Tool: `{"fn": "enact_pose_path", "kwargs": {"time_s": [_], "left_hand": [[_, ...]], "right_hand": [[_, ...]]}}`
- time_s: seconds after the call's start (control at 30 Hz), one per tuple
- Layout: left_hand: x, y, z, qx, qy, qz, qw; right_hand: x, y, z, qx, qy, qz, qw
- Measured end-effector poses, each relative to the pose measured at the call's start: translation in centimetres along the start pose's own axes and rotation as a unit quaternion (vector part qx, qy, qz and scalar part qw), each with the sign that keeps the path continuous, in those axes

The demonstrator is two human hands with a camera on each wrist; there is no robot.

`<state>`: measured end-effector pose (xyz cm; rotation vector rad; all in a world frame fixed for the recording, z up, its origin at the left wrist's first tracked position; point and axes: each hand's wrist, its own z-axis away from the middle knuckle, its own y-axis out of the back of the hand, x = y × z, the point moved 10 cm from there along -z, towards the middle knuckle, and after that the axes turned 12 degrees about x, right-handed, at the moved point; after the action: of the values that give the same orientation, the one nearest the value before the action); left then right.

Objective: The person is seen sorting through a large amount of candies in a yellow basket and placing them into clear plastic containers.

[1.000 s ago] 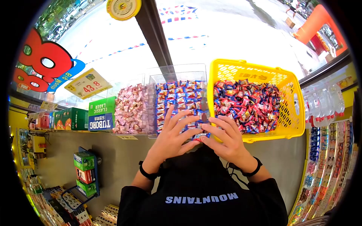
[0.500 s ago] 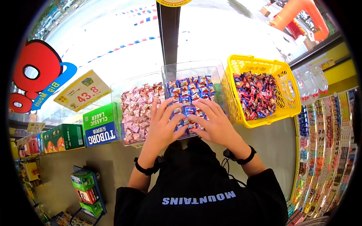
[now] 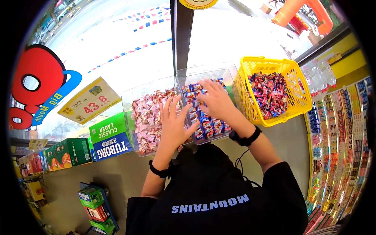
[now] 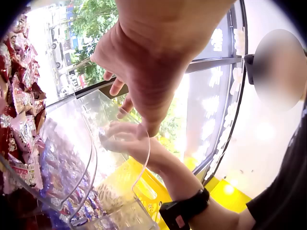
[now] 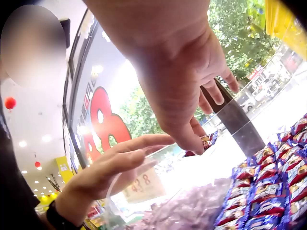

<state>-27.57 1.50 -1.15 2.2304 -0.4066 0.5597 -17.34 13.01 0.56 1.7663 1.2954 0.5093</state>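
Blue and red wrapped candies (image 3: 207,124) lie in rows in a clear bin. My right hand (image 3: 216,101) is over that bin; in the right wrist view the thumb and fingers of the right hand (image 5: 184,91) pinch one wrapped candy (image 5: 206,142). My left hand (image 3: 173,127), fingers spread and holding nothing visible, hovers at the wall between this bin and the one of pink candies (image 3: 148,127). The left wrist view has the left hand (image 4: 148,62) above the clear bin edges, its fingertips partly hidden.
A yellow basket (image 3: 303,105) of mixed red and blue candies stands right of the bins. Green and blue beer boxes (image 3: 111,137) and a price sign (image 3: 89,100) are at the left. Behind is a window with a dark post (image 3: 182,43).
The hands have moved apart: the right reaches farther into the blue candy bin, the left is nearer the pink candies. The view has shifted, so the bins appear differently placed.
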Motion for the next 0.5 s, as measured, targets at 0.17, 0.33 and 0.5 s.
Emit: {"fn": "enact_pose_path", "kwargs": {"time_s": [0.17, 0.33, 0.5], "left_hand": [[-1.0, -1.5, 0.8, -0.026, 0.035, 0.023, 0.999], [-1.8, -2.1, 1.1, -0.019, 0.048, 0.066, 0.996], [-1.9, -2.5, 1.2, -0.029, 0.052, 0.077, 0.995]], "right_hand": [[6.0, -6.2, 0.8, -0.064, -0.084, 0.129, 0.986], [6.6, -8.5, 0.2, -0.032, -0.053, 0.174, 0.983], [8.0, -10.3, 0.6, -0.1, -0.099, 0.182, 0.973]]}}
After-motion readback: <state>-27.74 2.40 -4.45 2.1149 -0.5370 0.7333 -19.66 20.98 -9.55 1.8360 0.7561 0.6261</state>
